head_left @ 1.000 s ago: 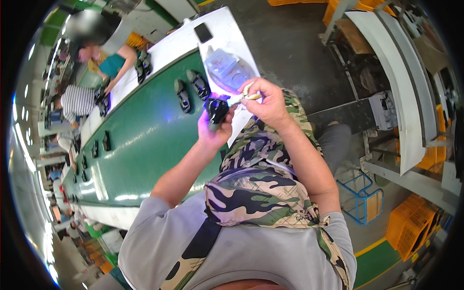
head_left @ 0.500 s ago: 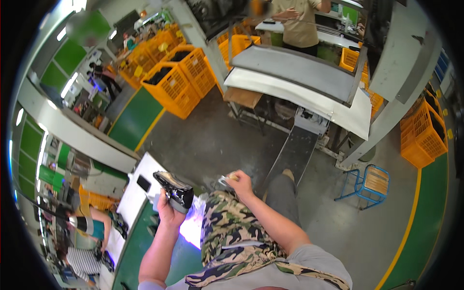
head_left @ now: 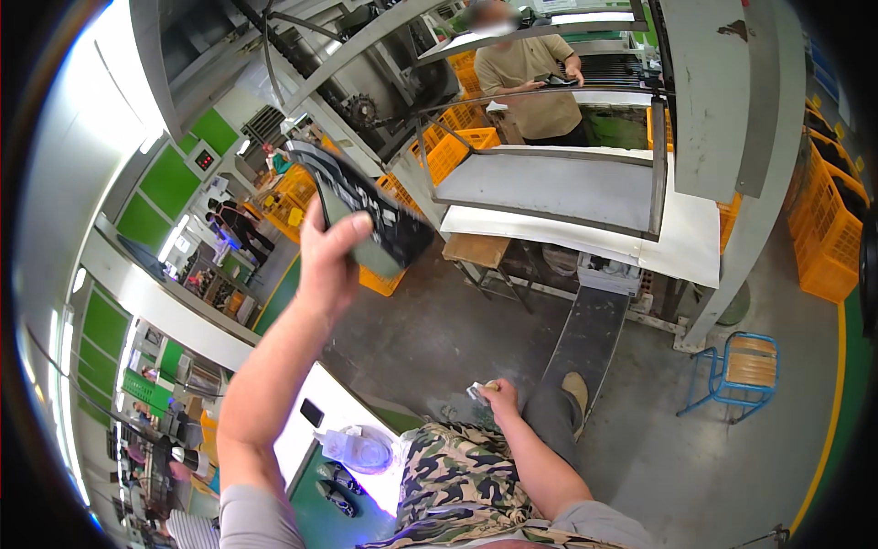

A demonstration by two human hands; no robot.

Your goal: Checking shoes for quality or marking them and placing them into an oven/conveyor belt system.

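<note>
My left hand (head_left: 331, 261) grips a black shoe (head_left: 366, 203) and holds it raised at arm's length on the left. The thumb presses against the shoe's grey underside, and the shoe is tilted with one end up to the left. Lower down, beside my right knee, my right hand (head_left: 501, 403) is closed around a small whitish thing with a tan part (head_left: 477, 392); its kind is unclear. On the bench (head_left: 327, 382) at my left are a dark phone (head_left: 312, 412), a translucent container (head_left: 355, 448) in violet light and a pair of dark shoes (head_left: 338, 489).
A conveyor-like machine with a white sheet (head_left: 681, 242) stands ahead, a co-worker (head_left: 530, 78) behind it. A wooden stool (head_left: 476, 249) is near it, and a blue-framed stool (head_left: 750, 366) stands right. Yellow crates (head_left: 823, 229) line the right side. My foot rests on a dark ramp (head_left: 590, 339).
My left hand has lifted the shoe up and away from the bench. The right hand stays low with the small thing. The whole view has shifted, showing more of the machine and co-worker.
</note>
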